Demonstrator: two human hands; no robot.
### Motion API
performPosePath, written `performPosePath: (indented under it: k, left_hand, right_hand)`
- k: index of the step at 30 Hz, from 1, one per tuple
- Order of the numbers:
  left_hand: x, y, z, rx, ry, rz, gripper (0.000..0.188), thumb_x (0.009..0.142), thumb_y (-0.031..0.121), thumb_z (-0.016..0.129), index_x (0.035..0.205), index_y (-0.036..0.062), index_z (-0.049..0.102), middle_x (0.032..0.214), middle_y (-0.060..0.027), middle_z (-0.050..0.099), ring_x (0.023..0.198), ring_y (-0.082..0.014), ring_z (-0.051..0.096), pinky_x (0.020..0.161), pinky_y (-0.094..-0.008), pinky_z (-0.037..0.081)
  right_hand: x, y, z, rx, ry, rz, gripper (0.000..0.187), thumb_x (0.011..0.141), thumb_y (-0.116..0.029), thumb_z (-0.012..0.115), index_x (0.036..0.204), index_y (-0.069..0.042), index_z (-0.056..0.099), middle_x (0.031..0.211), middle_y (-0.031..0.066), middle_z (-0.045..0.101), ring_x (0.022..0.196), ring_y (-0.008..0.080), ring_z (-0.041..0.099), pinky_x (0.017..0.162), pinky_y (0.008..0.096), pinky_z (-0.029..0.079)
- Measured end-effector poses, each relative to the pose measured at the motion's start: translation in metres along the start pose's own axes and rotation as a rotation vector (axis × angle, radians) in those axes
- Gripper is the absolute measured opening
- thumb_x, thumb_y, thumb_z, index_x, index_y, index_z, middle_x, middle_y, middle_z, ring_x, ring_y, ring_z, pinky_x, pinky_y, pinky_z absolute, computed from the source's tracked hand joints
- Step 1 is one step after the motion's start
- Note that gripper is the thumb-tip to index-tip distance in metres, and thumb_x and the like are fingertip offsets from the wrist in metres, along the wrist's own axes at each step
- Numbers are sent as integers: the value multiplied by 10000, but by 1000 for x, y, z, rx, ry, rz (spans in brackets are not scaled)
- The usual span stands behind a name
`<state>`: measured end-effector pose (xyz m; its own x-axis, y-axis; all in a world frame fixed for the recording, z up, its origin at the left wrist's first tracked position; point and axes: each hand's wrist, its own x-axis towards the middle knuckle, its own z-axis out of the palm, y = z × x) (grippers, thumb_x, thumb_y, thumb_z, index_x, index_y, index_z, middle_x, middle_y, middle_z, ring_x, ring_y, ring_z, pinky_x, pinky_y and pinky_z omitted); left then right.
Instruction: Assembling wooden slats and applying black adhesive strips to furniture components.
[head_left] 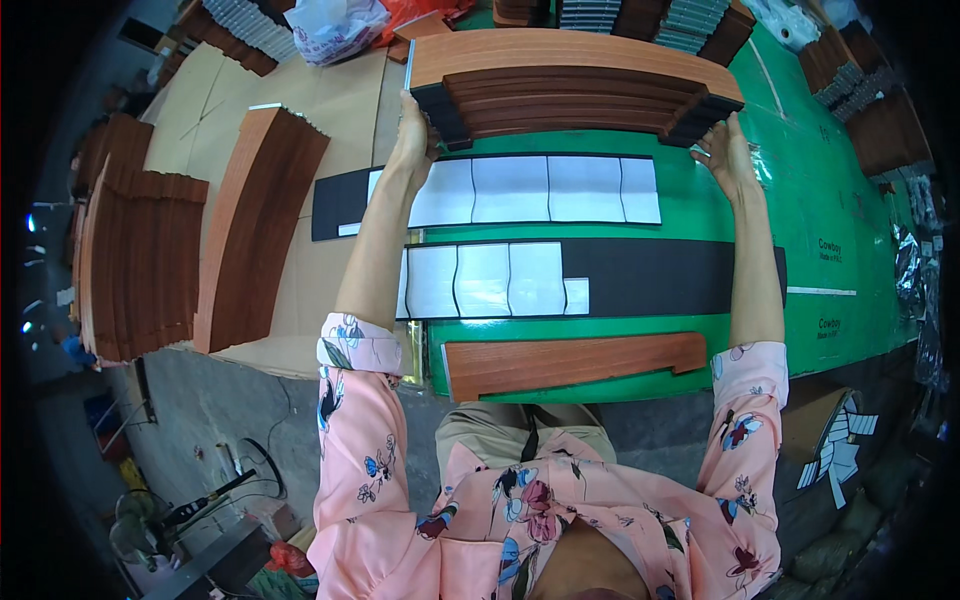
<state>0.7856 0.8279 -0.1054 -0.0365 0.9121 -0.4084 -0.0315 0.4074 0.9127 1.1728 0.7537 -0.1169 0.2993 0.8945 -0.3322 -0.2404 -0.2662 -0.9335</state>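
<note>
A stack of curved brown wood-grain boards [580,52] with black pieces at both ends lies at the far side of the green tabletop. At its left end my left hand [413,132] is closed round the corner. My right hand [732,155] grips the right end from the near corner, fingers bent against it. Between my forearms lie two black strips, the far strip [338,205] and the near strip [680,278], each partly covered with white backing pieces. A single brown wood-grain board [575,366] rests along the near table edge.
On the left, a stack of brown boards [145,265] and another long brown stack [255,230] stand on tan cardboard [215,115]. Several more stacks line the far edge, beside a white plastic bag [335,28]. A fan [140,525] and a box with white strips [825,430] are below the table.
</note>
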Motion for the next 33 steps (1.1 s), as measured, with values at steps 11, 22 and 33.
performPosePath:
  k: [11,22,33]
  left_hand:
    - [1,-12,-7,-12,-33,17,523,892,641,276,772,154,423,685,8,362,658,-141,401,736,-327,410]
    - [-65,35,-88,265,4,328,518,928,389,461,1298,28,434,1322,-126,437,1250,-210,394,1011,-366,334]
    - [-265,-129,-138,660,-72,819,275,762,116,653,1029,64,615,1002,-119,605,870,-235,578,746,-332,448]
  right_hand:
    - [6,7,-3,11,4,-3,892,896,-619,232,1384,43,-113,1454,281,-80,1357,407,-21,1062,499,204]
    - [-21,-30,-75,250,334,-281,520,941,-404,425,1255,11,421,1321,210,385,1231,333,395,976,496,355]
    - [-263,42,26,-404,-300,-567,369,988,-275,342,1111,17,530,732,63,614,832,154,597,819,323,461]
